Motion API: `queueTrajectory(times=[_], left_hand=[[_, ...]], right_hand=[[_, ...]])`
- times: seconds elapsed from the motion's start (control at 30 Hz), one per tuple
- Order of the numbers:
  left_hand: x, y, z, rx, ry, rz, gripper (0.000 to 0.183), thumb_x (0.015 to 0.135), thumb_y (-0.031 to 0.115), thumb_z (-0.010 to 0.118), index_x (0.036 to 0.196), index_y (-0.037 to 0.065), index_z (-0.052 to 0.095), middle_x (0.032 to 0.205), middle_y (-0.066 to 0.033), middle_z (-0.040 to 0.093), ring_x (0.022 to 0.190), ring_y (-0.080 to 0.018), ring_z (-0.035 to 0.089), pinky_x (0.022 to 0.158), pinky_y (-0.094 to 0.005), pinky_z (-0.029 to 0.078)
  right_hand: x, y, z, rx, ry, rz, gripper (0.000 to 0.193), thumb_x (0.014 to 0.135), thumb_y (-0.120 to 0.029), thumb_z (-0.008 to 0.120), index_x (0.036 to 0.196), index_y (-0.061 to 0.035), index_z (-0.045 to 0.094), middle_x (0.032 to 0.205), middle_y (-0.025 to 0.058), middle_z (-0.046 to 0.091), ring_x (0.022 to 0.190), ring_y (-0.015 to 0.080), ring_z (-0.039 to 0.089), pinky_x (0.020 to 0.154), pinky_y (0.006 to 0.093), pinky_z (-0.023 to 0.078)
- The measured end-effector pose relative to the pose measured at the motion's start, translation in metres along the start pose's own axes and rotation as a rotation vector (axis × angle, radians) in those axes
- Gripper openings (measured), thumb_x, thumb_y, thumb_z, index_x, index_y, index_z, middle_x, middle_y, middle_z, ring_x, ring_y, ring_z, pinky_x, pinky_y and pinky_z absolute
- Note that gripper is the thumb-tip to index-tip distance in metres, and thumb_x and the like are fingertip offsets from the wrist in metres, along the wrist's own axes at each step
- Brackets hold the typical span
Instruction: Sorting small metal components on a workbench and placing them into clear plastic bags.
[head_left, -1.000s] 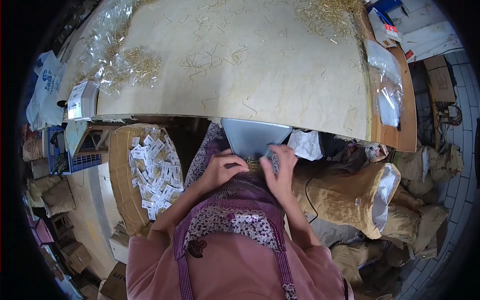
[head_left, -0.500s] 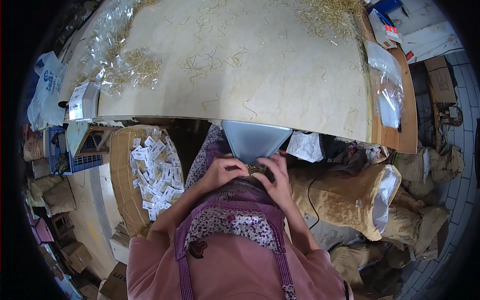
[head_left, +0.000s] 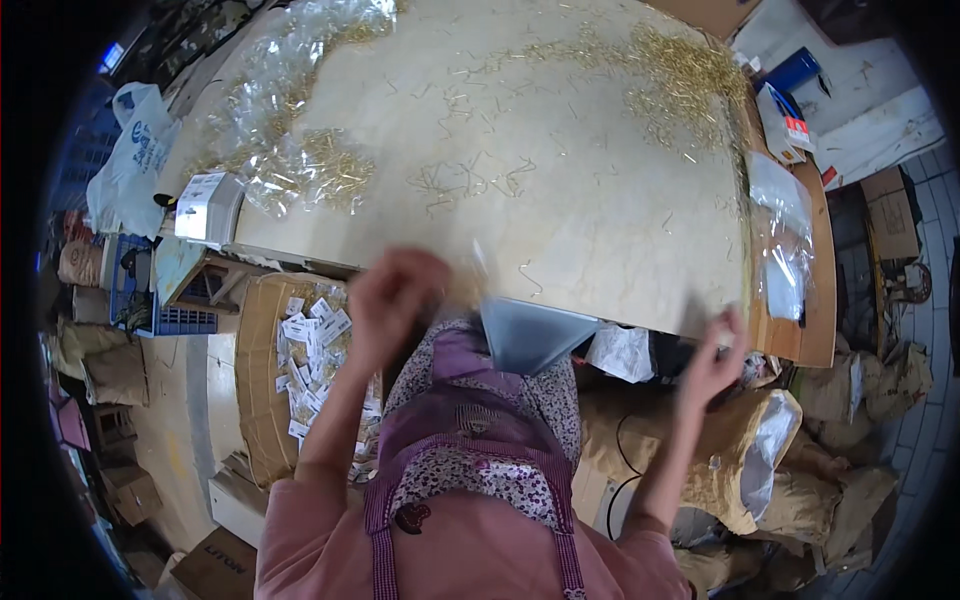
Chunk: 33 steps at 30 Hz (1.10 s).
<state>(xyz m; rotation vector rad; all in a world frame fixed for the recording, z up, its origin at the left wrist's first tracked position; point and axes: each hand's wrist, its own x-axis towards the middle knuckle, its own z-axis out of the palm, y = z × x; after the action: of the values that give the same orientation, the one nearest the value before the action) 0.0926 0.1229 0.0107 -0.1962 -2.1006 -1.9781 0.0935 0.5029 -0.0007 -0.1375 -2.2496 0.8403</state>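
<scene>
Smeared by motion, my left hand [head_left: 400, 290] is at the table's front edge, fingers curled. A blurred small clear bag with gold wire hooks [head_left: 468, 285] shows at its fingertips. My right hand [head_left: 715, 358] is raised beside the table's front right corner. Its fingers are bent together; what they hold, if anything, is too blurred to name. Between the hands, a grey-blue chute-shaped tray [head_left: 540, 335] juts from the table edge over my lap. One loose gold wire hook [head_left: 531, 279] lies just behind it on the pale table [head_left: 600, 225].
Gold hooks are heaped at the far right [head_left: 690, 75]; clear bags [head_left: 280, 100] with hooks cover the left. A stack of white cards [head_left: 208, 208] sits at the left corner. A carton [head_left: 262, 385] of labelled bags stands left below; a brown sack [head_left: 690, 440] lies right below.
My hands, together over my lap with gold hooks between them, have parted. The left moved up and left, the right far out to the right. The view has shifted.
</scene>
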Motion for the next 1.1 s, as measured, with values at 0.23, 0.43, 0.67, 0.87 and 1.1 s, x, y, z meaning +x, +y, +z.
queueTrajectory(times=[0.23,0.43,0.67,0.87,1.1], left_hand=[[0.091,-0.037,-0.085,0.655,0.527,-0.074,0.019,0.083,0.003,0.064,0.101,0.001,0.061,0.095,-0.0093,0.064,0.085,-0.013,0.06,0.075,-0.0272,0.047],[0.077,-0.013,-0.064,1.082,0.707,0.358,0.026,0.076,-0.001,0.066,0.101,0.003,0.059,0.104,-0.0124,0.059,0.098,-0.0283,0.056,0.085,-0.0358,0.044],[0.0,0.027,0.039,0.266,-0.01,0.146,0.04,0.074,-0.001,0.069,0.112,0.002,0.057,0.111,-0.014,0.058,0.106,-0.027,0.055,0.089,-0.0368,0.043],[-0.034,0.018,0.07,-0.216,-0.449,-0.335,0.035,0.081,0.001,0.066,0.113,-0.001,0.053,0.096,-0.0059,0.061,0.085,-0.0124,0.057,0.077,-0.0253,0.045],[-0.049,0.011,0.065,0.092,-0.336,-0.252,0.021,0.083,0.001,0.065,0.103,0.0,0.057,0.076,0.0,0.058,0.067,-0.0051,0.052,0.062,-0.0206,0.043]], right_hand=[[0.121,0.167,-0.028,-0.505,-0.043,0.101,0.032,0.093,-0.017,0.05,0.118,0.0012,0.058,0.121,0.0218,0.056,0.106,0.0316,0.058,0.087,0.0381,0.046],[0.108,0.129,-0.033,-0.777,0.064,0.17,0.021,0.088,-0.018,0.059,0.101,-0.0037,0.068,0.092,0.0161,0.067,0.083,0.03,0.063,0.071,0.0387,0.049],[0.007,-0.047,-0.003,0.694,-0.248,0.381,0.01,0.089,-0.009,0.058,0.083,-0.001,0.062,0.078,0.0074,0.063,0.071,0.0134,0.058,0.067,0.0265,0.047],[-0.083,-0.108,0.035,1.141,-0.858,0.668,0.015,0.094,-0.009,0.052,0.096,0.0042,0.061,0.083,0.0078,0.067,0.074,0.0122,0.062,0.069,0.0226,0.048],[-0.086,-0.105,0.04,0.864,-0.718,0.405,0.024,0.087,-0.008,0.061,0.109,0.0022,0.058,0.093,0.0057,0.064,0.083,0.0111,0.059,0.074,0.0229,0.047]])
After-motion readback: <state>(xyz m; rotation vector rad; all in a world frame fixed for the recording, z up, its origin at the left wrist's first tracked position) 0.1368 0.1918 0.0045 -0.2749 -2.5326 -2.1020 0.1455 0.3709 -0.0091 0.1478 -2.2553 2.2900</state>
